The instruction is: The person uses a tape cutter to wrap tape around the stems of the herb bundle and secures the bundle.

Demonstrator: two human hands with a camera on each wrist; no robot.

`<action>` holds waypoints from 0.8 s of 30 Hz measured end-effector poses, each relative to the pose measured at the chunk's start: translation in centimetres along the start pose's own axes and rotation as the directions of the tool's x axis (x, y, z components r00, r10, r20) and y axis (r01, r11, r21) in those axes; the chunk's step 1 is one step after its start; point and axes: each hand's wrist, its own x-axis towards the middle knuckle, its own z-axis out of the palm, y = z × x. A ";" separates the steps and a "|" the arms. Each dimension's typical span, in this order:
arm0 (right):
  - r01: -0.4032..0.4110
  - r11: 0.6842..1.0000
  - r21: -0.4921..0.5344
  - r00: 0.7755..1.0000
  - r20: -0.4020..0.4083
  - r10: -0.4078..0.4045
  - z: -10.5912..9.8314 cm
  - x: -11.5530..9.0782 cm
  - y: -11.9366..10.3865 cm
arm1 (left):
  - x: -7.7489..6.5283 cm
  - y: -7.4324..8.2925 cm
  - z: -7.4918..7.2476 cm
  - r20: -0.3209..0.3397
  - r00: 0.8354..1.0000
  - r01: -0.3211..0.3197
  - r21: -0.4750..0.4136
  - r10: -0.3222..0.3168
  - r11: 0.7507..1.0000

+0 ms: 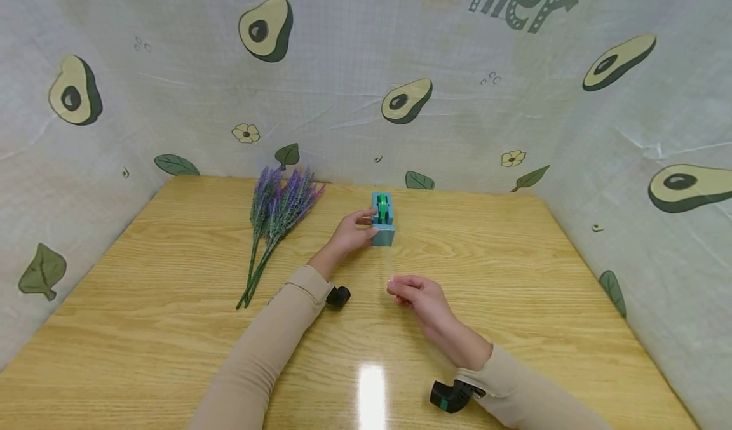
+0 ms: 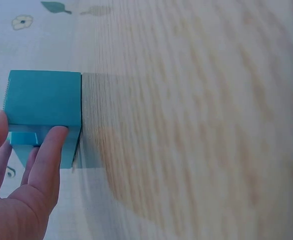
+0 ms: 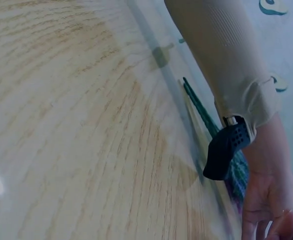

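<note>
A blue tape dispenser (image 1: 383, 236) with a green-cored roll (image 1: 382, 208) stands on the table toward the back. My left hand (image 1: 351, 233) grips it from the left side, thumb near the front end. The left wrist view shows the fingers against the side of the dispenser (image 2: 44, 97). Nearer the front, my right hand (image 1: 420, 298) pinches the end of a clear tape strip (image 1: 390, 266), which stretches toward the dispenser and is hard to see. Only the right fingertips (image 3: 286, 226) show at the lower corner of the right wrist view.
Several artificial lavender stems (image 1: 274, 220) lie on the wooden table (image 1: 492, 246) to the left of the left forearm. An avocado-print cloth (image 1: 343, 125) hangs along the back and sides. A black camera sits on each wrist.
</note>
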 end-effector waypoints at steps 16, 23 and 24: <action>-0.037 0.999 0.029 0.999 0.039 0.036 -0.4 -1.2 0.5 | 0.3 -0.1 0.1 0.001 1.000 0.008 0.001 -0.008 1.000; -0.029 0.999 0.028 0.999 0.037 0.028 -0.6 -1.3 0.7 | 0.0 0.0 0.0 -0.010 1.000 -0.001 -0.034 0.001 0.999; -0.029 0.999 0.023 0.999 0.035 0.028 -0.7 -1.3 0.8 | -0.1 -0.1 0.0 -0.012 1.000 -0.009 -0.042 0.008 0.999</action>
